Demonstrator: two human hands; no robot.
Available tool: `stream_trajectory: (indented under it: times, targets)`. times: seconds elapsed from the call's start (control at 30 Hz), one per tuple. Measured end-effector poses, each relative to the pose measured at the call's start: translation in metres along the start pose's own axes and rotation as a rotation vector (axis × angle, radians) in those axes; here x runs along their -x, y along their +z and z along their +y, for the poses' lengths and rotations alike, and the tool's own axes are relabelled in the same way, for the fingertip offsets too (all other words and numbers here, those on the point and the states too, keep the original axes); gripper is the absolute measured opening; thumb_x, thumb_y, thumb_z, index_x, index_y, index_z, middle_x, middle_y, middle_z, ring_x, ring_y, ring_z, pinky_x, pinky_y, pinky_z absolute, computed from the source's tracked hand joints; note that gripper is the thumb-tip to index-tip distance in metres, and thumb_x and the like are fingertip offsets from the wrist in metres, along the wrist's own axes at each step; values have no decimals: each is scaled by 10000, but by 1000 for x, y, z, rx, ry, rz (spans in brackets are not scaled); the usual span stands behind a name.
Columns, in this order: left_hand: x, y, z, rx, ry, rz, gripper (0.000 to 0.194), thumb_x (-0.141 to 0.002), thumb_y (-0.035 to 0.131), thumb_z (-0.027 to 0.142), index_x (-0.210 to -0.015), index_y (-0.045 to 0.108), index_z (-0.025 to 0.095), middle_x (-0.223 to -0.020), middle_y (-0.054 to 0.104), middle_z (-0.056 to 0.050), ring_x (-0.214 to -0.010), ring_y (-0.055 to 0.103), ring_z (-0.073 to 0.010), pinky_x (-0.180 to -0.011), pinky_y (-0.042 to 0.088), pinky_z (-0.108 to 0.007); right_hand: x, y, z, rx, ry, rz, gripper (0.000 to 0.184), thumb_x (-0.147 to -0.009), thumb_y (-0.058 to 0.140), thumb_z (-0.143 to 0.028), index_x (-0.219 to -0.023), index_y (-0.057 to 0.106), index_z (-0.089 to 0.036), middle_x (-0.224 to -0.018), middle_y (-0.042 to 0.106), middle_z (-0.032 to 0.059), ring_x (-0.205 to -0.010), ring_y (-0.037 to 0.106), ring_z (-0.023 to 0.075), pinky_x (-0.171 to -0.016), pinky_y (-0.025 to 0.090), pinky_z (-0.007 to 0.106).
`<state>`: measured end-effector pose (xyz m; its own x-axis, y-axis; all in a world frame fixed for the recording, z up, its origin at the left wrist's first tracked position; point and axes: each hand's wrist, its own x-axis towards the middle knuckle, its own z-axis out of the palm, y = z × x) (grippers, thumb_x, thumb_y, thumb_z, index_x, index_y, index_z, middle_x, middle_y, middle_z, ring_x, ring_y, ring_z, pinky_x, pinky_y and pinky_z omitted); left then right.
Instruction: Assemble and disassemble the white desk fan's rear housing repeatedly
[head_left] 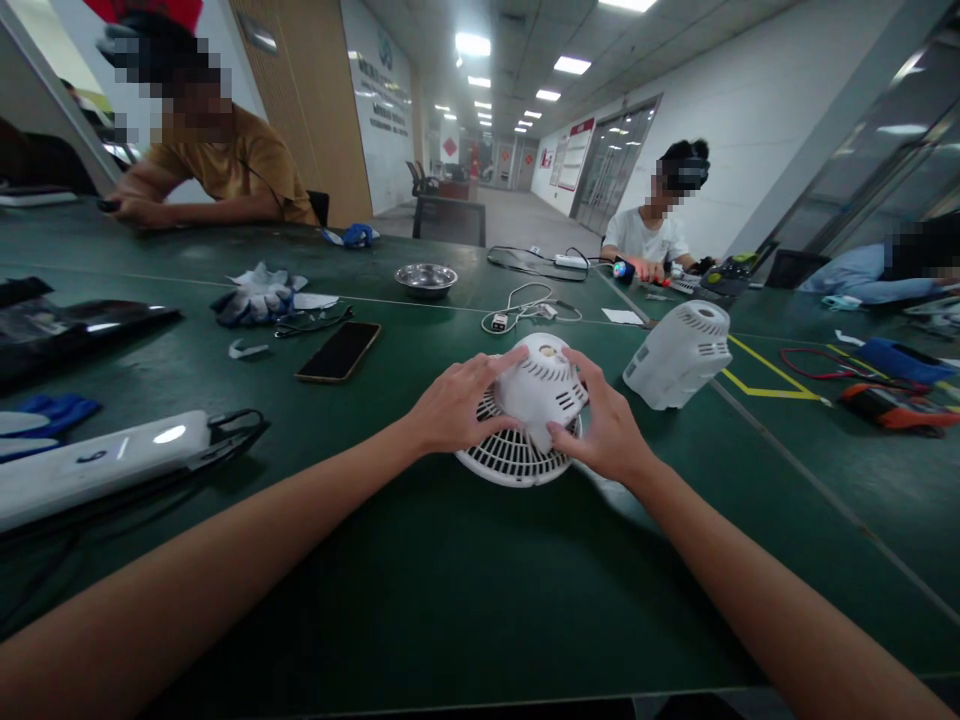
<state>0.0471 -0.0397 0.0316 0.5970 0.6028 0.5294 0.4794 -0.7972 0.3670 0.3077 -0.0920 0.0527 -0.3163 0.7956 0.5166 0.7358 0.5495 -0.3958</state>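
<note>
1. Table (390, 580), dark green, spreads beneath everything; clock directions run from the fan head.
2. Person (225, 165) in a tan shirt leans on it toward 10 o'clock; another person (646, 235), in white, sits at 1 o'clock.
3. White power strip (97, 465) lies at 9 o'clock.
4. White fan head (544, 385), a slotted dome over a round grille (517, 465), is at the centre, between the hands. Whether the grille touches the table cannot be told.
5. Both hands are curved around the dome, fingers parted: left hand (459, 405) at its 9 o'clock side, right hand (604, 425) at its 3 o'clock side, thumbs lower.
6. White slotted housing (679, 355) stands tilted at 2 o'clock, near the right hand.
7. Dark phone (340, 352) lies between 9 and 10 o'clock.
8. Metal bowl (426, 280) sits at 11 o'clock.
9. Thin white cable (517, 318) is loosely looped at 12 o'clock.
</note>
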Motion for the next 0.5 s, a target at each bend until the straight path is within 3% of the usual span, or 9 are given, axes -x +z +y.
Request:
stream_trajectory:
  times: [0.07,0.13,0.23,0.33,0.43,0.5]
  targets:
    - [2,-3,-7,23,-92,50,851,-956,577,614,-1652,211,289,-1398,610,-141,-1249,593,-350,-1099,420,-589,0,0,12,-41,64,19,929,-795,720,-340,-1605,265,-335,-1515,547,135,-1190,644,404,-994,539,669]
    - [4,-4,-16,47,-278,89,751,-1013,459,604,-1644,263,248,-1420,614,-160,-1306,573,-365,-1114,397,-610,0,0,24,-116,129,-3,948,-815,729,-365,-1624,237,-331,-1475,580,140,-1155,665,387,-964,564,654]
    - [8,-3,-27,157,-464,35,681,-1046,333,620,-1547,454,176,-1395,654,-175,-1270,621,-359,-1082,435,-565,1,1,35,-173,143,-49,1043,-772,818,-474,-1628,242,-320,-1532,530,155,-1227,636,407,-994,549,667]
    - [10,-2,-34,319,-493,54,611,-1035,366,623,-1396,602,190,-1282,725,-130,-1168,684,-314,-1019,491,-474,2,0,36,-219,162,-26,1086,-697,890,-506,-1596,323,-285,-1490,573,162,-1237,635,401,-1045,518,668]
    - [9,-4,-39,555,-459,223,585,-1030,361,617,-1293,657,187,-1179,757,-105,-1078,711,-278,-959,534,-427,3,2,31,-429,255,44,1104,-643,931,-480,-1563,362,-264,-1359,675,142,-1185,675,371,-1042,541,620]
    - [6,-5,-41,635,-414,336,611,-1038,308,628,-1266,671,192,-1220,744,-106,-1126,692,-272,-983,535,-428,3,6,25,-627,347,105,988,-687,892,-491,-1517,405,-271,-1318,704,122,-1146,704,349,-997,580,573]
